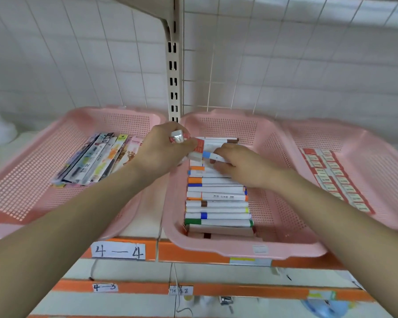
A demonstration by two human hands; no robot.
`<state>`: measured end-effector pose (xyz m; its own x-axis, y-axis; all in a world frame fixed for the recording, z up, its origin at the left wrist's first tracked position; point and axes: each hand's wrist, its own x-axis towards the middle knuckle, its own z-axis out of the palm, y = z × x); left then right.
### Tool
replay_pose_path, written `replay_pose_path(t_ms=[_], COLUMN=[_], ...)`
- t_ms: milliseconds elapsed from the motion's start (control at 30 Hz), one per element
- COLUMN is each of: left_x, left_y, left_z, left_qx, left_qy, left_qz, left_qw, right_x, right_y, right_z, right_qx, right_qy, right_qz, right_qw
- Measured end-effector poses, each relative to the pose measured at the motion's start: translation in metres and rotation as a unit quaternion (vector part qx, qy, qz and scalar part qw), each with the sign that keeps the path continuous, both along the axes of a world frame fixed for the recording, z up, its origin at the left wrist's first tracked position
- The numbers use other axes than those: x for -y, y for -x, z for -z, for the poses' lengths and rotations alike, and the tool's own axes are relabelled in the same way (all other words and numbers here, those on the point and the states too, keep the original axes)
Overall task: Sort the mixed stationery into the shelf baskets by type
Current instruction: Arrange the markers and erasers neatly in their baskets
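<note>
Three pink mesh baskets stand side by side on the shelf. The middle basket (283,171) holds a neat row of white markers (218,204) with coloured bands. My left hand (163,150) hovers over its far left corner and grips a small bundle of stationery (182,138), red and white pieces and a marker among them. My right hand (241,164) lies on the far markers and pinches a white marker with a light blue band (210,155). The left basket (32,161) contains flat packaged pens (97,159). The right basket (375,161) contains rows of small red-and-white erasers (336,177).
A slotted metal upright (174,76) rises behind the baskets against a white tiled wall. The shelf's orange front edge carries a handwritten label "4—4" (118,251). A lower orange-edged shelf (216,289) with more labels runs below.
</note>
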<state>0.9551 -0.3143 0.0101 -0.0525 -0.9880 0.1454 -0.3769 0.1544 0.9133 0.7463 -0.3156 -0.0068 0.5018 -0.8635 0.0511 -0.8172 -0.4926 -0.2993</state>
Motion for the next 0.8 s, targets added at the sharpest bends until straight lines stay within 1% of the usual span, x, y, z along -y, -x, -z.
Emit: replay_pose_path(t_ms=[133,233,300,367,433,567,667,800], left_x=[0.009,0.013,0.015,0.016,0.017,0.019,0.018,0.017], left_y=[0.006,0.007,0.006,0.005,0.004,0.005,0.006,0.008], left_z=[-0.009,-0.010,-0.006,0.000,0.005,0.005,0.005,0.006], left_qx=[-0.021,-0.067,-0.090,-0.090,-0.079,-0.092,-0.093,-0.063], left_qy=[0.007,0.007,-0.003,-0.023,-0.032,-0.042,-0.047,-0.035], left_qz=[0.005,0.009,0.005,-0.004,-0.012,-0.015,-0.009,-0.001], left_qw=[1.000,0.998,0.996,0.996,0.996,0.995,0.995,0.997], right_x=[0.007,0.013,0.016,0.017,0.020,0.026,0.032,0.031], right_y=[0.007,0.012,0.013,0.013,0.014,0.020,0.022,0.020], right_z=[-0.018,-0.025,-0.018,-0.008,-0.002,0.003,0.006,0.012], right_qx=[0.035,0.006,0.040,0.091,0.097,0.074,0.041,0.040], right_qy=[0.032,0.059,0.066,0.056,0.053,0.069,0.063,0.054], right_qz=[0.062,0.109,0.139,0.163,0.159,0.124,0.106,0.070], right_qw=[0.997,0.992,0.987,0.981,0.981,0.987,0.992,0.995])
